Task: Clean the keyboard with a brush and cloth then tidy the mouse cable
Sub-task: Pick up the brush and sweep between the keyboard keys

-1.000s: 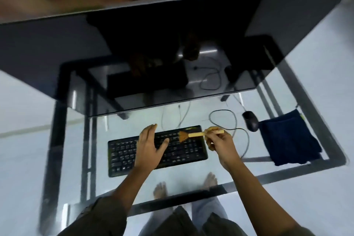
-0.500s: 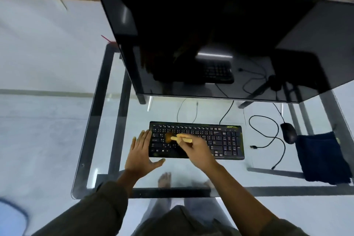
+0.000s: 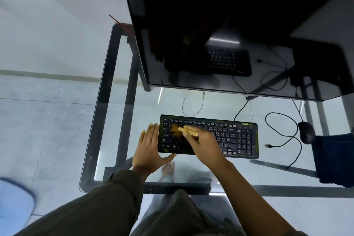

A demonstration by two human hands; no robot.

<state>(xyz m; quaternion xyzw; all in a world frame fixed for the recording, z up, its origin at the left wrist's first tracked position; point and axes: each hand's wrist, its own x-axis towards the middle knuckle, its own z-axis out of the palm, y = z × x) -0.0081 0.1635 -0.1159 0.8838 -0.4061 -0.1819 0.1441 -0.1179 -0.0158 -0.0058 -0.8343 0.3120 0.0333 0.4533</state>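
**A:** Nearest entries?

**B:** First, the left hand [image 3: 148,149]: fingers straight, laid flat against the left end of the keyboard [image 3: 235,138], thumb by its near edge, holding nothing. Second, the right hand [image 3: 206,145]: curled round the handle of the brush [image 3: 186,131]. The bristles are over the left-hand keys but blurred, so contact is probable, not certain.

**A:** Handling notes?

**B:** Brush: light, with a stiff wooden handle and soft bristles; take it by the handle. Keyboard: light and rigid, and likely to skate on the glass table [image 3: 107,92]; brace it at one end.

**A:** Further out?

**B:** Right of the keyboard lies the mouse cable [image 3: 278,113]: thin, limp and loosely looped, its plug [image 3: 268,146] lying free; gather it from the plug end. Then the mouse [image 3: 306,132]: small, hard, smooth. Just beside it is the cloth [image 3: 333,159]: dark blue, soft, at the table's right edge. Farthest is the monitor [image 3: 229,25], dark.
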